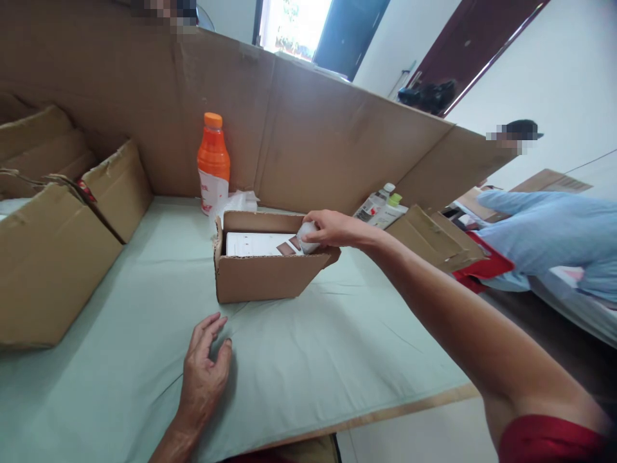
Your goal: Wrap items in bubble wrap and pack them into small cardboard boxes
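Note:
A small open cardboard box [260, 278] stands on the green cloth, with a white carton [253, 244] inside it. At the box's right end, my right hand [332, 228] is closed around a rounded whitish thing [308, 238] that looks wrapped in bubble wrap; what is inside the wrapping is hidden. My left hand [206, 360] rests low over the cloth in front of the box, fingers apart, touching no object. Clear bubble wrap [234, 204] lies behind the box's left corner, beside an orange-capped bottle of orange drink [213, 161].
Larger open cardboard boxes [58, 263] stand on the left. A tall cardboard panel [308, 122] runs along the back. A clear bottle [375, 202], a green-capped tube [389, 211] and another cardboard box [429, 238] are at the right. A person in light blue [554, 238] is beyond them.

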The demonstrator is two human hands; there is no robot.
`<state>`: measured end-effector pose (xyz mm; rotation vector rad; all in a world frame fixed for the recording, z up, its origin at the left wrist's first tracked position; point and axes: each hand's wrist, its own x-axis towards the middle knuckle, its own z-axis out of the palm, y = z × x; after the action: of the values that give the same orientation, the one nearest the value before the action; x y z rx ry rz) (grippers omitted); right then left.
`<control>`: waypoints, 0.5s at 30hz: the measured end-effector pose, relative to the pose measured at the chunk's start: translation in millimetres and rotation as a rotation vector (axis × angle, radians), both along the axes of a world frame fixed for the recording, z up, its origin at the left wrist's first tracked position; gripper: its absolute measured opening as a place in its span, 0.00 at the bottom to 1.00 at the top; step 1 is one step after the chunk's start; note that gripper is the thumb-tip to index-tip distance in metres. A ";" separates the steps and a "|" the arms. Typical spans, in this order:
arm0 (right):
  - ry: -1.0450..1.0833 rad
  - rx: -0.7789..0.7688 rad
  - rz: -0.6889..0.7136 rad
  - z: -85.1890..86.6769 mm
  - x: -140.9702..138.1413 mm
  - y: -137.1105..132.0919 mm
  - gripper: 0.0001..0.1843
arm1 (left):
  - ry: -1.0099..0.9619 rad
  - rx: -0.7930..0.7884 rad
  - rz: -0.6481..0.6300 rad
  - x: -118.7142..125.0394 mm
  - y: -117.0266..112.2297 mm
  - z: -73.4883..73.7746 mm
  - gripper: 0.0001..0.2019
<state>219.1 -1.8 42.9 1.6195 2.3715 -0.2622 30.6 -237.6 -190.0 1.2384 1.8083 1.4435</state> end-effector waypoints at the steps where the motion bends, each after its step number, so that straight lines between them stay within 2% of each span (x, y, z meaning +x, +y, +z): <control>1: 0.010 0.016 -0.012 0.9 1.3 -1.6 0.20 | 0.005 0.001 0.002 0.1 0.0 -0.1 0.18; 6: -0.226 0.249 0.051 -10.9 -8.3 -2.5 0.15 | 0.015 -0.008 0.010 0.4 0.1 -0.1 0.18; 10: -0.245 0.241 0.066 -24.4 -18.2 1.8 0.16 | 0.022 -0.022 0.019 -0.7 0.6 -0.5 0.19; 15: -0.209 0.160 0.051 -29.3 -17.9 0.1 0.18 | 0.080 -0.014 0.011 -1.3 1.7 -2.5 0.18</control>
<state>201.3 -1.7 13.6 1.5649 2.3189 0.1043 29.2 -235.9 -192.4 1.2978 1.8777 1.4034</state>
